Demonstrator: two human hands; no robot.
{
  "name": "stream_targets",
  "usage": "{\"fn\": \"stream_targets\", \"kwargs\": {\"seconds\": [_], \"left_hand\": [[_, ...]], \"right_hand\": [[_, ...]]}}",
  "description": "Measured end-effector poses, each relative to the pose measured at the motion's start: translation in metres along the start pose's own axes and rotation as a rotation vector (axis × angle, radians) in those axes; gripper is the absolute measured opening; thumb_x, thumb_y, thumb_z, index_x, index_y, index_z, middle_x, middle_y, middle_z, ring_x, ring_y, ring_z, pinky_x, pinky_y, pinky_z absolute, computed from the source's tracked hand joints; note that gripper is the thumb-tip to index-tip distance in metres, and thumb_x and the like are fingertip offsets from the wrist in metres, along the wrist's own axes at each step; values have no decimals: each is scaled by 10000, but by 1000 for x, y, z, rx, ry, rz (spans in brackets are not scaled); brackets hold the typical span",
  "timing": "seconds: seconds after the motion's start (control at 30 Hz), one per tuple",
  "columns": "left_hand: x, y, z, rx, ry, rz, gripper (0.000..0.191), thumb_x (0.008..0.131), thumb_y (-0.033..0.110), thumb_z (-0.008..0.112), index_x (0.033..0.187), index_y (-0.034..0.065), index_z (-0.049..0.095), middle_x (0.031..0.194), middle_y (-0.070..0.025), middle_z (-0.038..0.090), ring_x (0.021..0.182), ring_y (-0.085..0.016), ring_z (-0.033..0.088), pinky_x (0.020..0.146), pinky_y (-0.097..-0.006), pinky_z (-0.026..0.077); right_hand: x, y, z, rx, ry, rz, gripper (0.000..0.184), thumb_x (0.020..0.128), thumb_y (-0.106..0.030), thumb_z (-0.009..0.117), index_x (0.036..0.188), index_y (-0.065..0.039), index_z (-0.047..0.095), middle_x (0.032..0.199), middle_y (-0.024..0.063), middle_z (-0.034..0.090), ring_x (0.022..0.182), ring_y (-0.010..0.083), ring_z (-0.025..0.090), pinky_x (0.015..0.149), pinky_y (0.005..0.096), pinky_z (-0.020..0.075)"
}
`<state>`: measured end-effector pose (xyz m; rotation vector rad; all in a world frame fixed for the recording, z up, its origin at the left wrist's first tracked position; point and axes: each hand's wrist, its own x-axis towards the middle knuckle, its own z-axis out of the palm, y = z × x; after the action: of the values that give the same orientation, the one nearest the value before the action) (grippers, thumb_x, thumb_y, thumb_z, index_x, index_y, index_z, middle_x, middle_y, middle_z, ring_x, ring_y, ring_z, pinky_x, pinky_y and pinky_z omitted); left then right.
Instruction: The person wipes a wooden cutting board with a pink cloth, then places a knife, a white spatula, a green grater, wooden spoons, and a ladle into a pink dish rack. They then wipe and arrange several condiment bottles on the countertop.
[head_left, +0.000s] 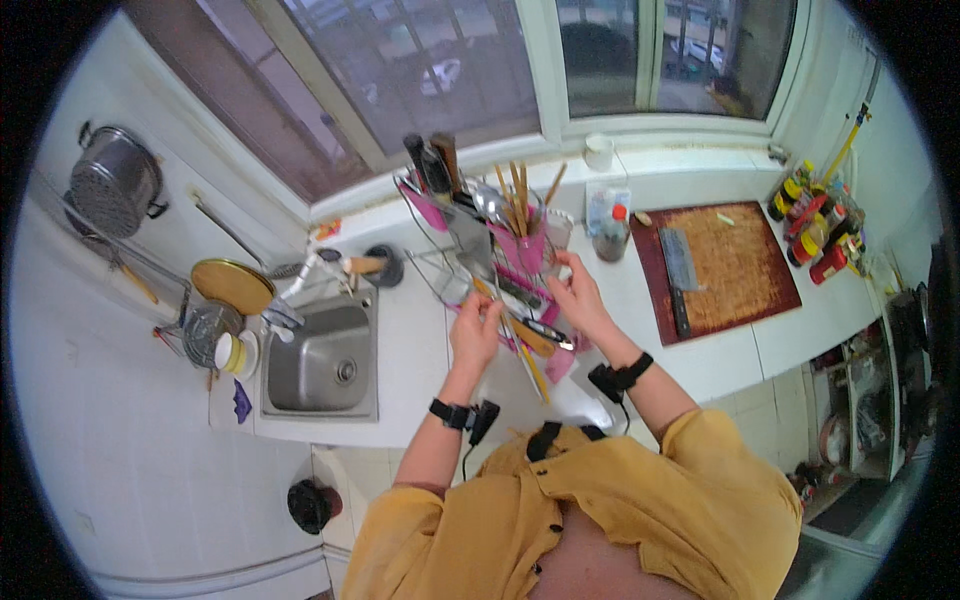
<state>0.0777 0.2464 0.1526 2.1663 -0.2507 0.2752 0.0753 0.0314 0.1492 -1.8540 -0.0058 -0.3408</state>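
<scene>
A wire utensil rack (433, 283) with pink plastic parts stands on the white counter before me. My left hand (476, 334) is at its front left, fingers curled by a yellow handle and a long thin utensil (531, 371). Whether those fingers grip the utensil or the rack's wire is hidden. At the rack's right side is my right hand (579, 300), thumb and fingertips close to the wire; its grip is unclear. A pink holder (527, 251) carries wooden chopsticks (517, 195) and metal spoons. Dark-handled tools (433, 166) rise at the back left. A black-handled utensil (546, 330) lies low in front.
On the left are a steel sink (319, 367) and stacked bowls (232, 354). Right of the rack stands a red-capped bottle (613, 236). A cleaver (678, 259) rests on a wooden cutting board (742, 277), with several condiment bottles (814, 232) beyond.
</scene>
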Motion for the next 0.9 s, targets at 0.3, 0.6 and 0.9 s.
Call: {"fn": "stream_targets", "kwargs": {"seconds": [0.3,0.6,0.9], "left_hand": [[3,-10,-15,-17,-23,-35,202,973,261,603,986,60,618,810,-124,694,737,-307,679,656,-386,514],[15,-38,-42,-53,20,-30,187,985,200,592,1030,51,695,870,-101,712,776,-209,678,692,-321,529],[36,-58,-63,-13,25,-43,216,972,199,606,1094,70,728,936,-135,729,835,-236,694,767,-336,520]], "right_hand": [[-18,-12,2,-18,-67,45,439,932,-184,616,1322,-32,482,901,117,650,669,197,612,652,358,489],[-52,-28,26,-77,-123,-18,538,915,-147,640,1395,-39,423,786,108,623,655,224,625,643,350,498],[-81,-34,60,-1,-173,-153,761,873,-51,645,1522,9,252,1384,222,479,726,242,642,676,345,530]]}}
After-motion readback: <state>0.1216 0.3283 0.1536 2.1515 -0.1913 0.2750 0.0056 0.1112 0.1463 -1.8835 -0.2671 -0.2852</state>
